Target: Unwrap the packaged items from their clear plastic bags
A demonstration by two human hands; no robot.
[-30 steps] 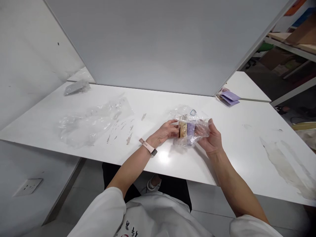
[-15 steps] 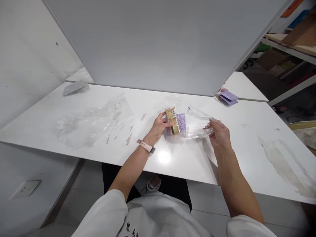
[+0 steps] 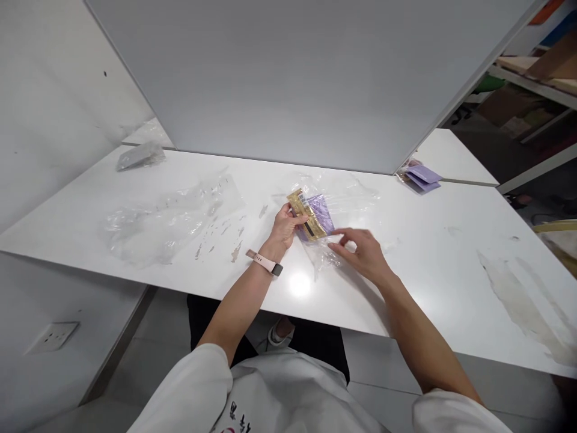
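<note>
My left hand (image 3: 285, 227) is closed on a flat gold packet (image 3: 308, 214) with a dark stripe, the thumb lying across its front. Behind it, in the same grip, is a shiny purple packet (image 3: 321, 209). Crumpled clear plastic film (image 3: 347, 191) spreads on the table behind and beneath the packets. My right hand (image 3: 358, 252) is just right of them, thumb and forefinger apart, with nothing visible between them. Its fingertips are close to the packets' lower right corner; whether they touch it I cannot tell.
Clear plastic wrapping (image 3: 166, 225) lies on the left of the white table (image 3: 433, 282). A grey plastic-wrapped packet (image 3: 140, 155) rests at the back left corner. Folded purple packets (image 3: 422, 177) lie at the back right. A tall grey panel (image 3: 288, 78) rises along the back edge.
My right hand has let go of the clear film it held stretched to the right and moved left toward the packets. The film now lies slack. My left hand has tilted the packets slightly.
</note>
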